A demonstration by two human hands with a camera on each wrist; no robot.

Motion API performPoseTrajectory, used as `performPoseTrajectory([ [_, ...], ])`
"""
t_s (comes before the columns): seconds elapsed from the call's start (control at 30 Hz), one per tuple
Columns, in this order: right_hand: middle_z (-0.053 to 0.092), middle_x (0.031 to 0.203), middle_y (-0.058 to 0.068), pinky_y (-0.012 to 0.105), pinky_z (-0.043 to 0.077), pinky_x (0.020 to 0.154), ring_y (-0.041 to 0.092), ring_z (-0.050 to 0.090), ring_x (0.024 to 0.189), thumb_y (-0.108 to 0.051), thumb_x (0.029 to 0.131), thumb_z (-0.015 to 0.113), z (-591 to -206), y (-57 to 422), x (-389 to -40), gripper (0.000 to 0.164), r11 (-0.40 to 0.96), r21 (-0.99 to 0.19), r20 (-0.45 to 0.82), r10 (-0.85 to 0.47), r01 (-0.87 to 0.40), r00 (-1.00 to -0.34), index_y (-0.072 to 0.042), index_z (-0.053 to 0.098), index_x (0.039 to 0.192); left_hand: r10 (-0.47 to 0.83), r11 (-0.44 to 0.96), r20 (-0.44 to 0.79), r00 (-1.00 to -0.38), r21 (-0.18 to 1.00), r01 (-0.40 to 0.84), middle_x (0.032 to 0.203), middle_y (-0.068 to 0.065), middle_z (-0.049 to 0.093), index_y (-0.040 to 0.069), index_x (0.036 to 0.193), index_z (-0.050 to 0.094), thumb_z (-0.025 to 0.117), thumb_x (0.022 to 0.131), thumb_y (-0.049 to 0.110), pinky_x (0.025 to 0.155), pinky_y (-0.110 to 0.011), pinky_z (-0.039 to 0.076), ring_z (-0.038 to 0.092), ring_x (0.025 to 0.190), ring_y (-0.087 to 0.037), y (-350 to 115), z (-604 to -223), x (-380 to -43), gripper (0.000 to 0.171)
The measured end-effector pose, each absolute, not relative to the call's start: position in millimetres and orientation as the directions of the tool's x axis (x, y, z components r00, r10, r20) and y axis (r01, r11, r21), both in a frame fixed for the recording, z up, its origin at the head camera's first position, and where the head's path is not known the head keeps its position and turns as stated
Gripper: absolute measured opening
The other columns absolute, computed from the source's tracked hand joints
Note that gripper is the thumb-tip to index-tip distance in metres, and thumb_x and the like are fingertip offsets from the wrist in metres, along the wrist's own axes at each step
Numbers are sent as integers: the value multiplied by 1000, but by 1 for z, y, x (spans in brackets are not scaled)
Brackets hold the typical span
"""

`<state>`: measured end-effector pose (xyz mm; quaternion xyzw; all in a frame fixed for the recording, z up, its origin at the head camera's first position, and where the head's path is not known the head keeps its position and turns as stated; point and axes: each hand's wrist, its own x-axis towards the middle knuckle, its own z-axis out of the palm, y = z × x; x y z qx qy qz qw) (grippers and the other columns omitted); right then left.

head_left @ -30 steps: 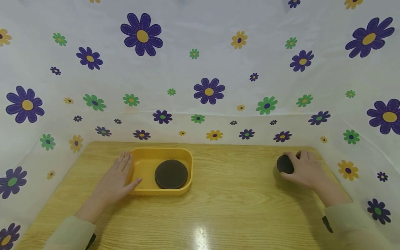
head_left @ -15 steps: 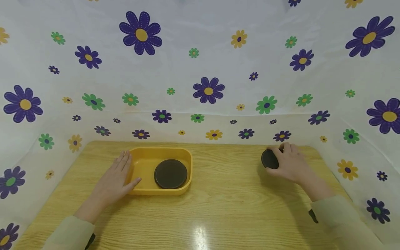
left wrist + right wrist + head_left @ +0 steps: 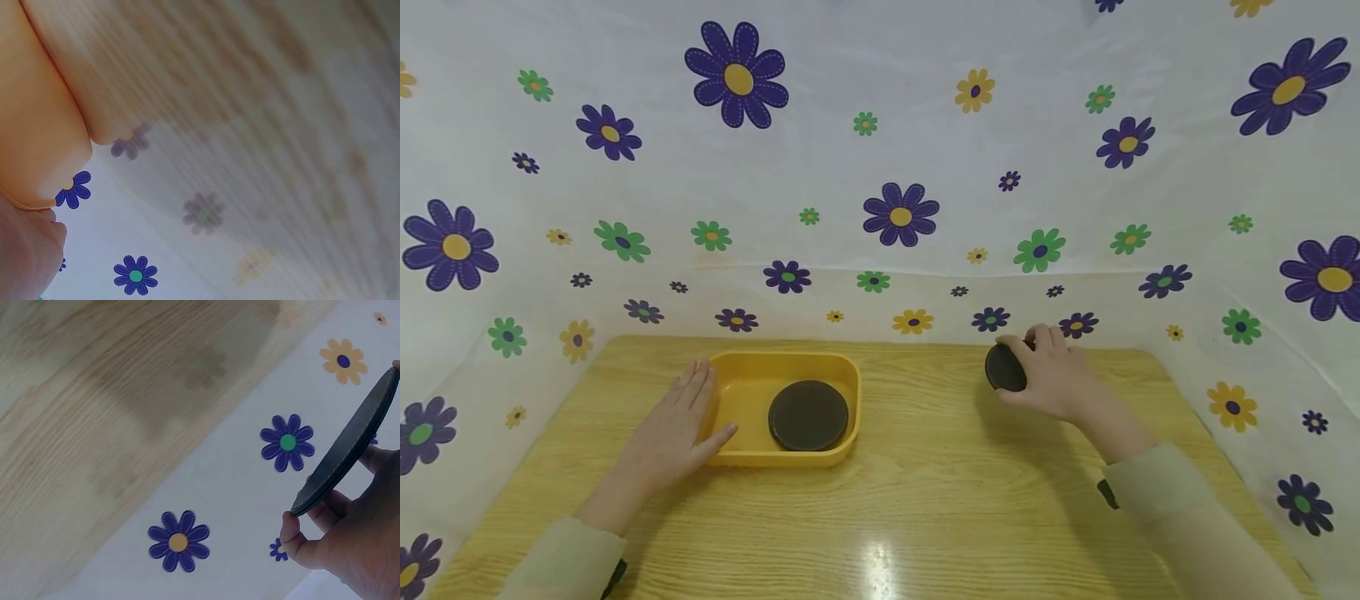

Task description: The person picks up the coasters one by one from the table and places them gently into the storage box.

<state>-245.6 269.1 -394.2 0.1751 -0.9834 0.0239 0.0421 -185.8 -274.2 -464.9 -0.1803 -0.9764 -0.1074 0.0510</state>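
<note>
A round black coaster [image 3: 1004, 368] with a stitched edge is in my right hand [image 3: 1054, 377], pinched at its rim between thumb and fingers. It is tilted above the right part of the table; the right wrist view shows the coaster [image 3: 347, 450] nearly edge-on. On the left stands a shallow yellow tray [image 3: 775, 459]. Inside, toward its right end, another round dark coaster [image 3: 808, 416] lies flat. My left hand [image 3: 666, 433] rests with straight fingers along the tray's left side, thumb over the front corner. The left wrist view catches the tray's outer wall [image 3: 44, 112] up close.
A wood-grain table [image 3: 917, 517] carries everything. White cloth [image 3: 940, 150] printed with purple, green and yellow flowers rises behind it and at both sides. The tray sits near the table's far edge.
My right hand has moved left across the table with the black coaster, from near the right edge toward the tray. The left hand and tray have stayed in place.
</note>
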Motion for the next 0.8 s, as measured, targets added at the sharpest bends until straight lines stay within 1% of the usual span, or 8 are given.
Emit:
performPoseTrajectory([
  [0.3,48,138,28,62,53,88,44,44,125,-52,84,73,-395,239,-253,82,919,-47,98,-385,-391,-918,-17,50,154,341,912,142,-929,190,364,175,-31,12,-13,163,20,55,106,52,138,-40,1,15,163,-50,-273,-464,-186,93],
  [0.43,48,138,27,61,53,88,44,45,126,-53,83,75,-396,223,-256,82,903,-53,119,-419,-427,-900,-19,51,153,339,913,143,-930,190,362,175,-31,12,-13,163,20,55,106,52,138,-42,2,15,163,-50,-273,-465,-185,94],
  [0.57,48,139,26,61,53,89,43,47,126,-54,81,77,-396,205,-256,84,883,-62,134,-455,-466,-880,-20,52,153,338,912,144,-930,192,361,175,-31,12,-14,163,21,55,106,52,137,-40,0,15,163,-50,-273,-465,-185,93],
  [0.7,48,140,24,62,53,93,41,47,126,-54,80,76,-393,186,-255,85,863,-72,141,-488,-500,-861,-20,52,154,336,914,134,-932,195,357,175,-31,11,-13,163,19,54,107,52,138,-41,1,14,163,-50,-273,-465,-186,93],
  [0.8,48,142,24,62,53,97,41,46,129,-55,79,75,-391,172,-254,85,851,-65,140,-509,-521,-849,-21,51,154,336,914,127,-933,196,356,175,-30,10,-13,164,19,53,107,52,138,-44,3,13,163,-50,-273,-464,-186,93],
])
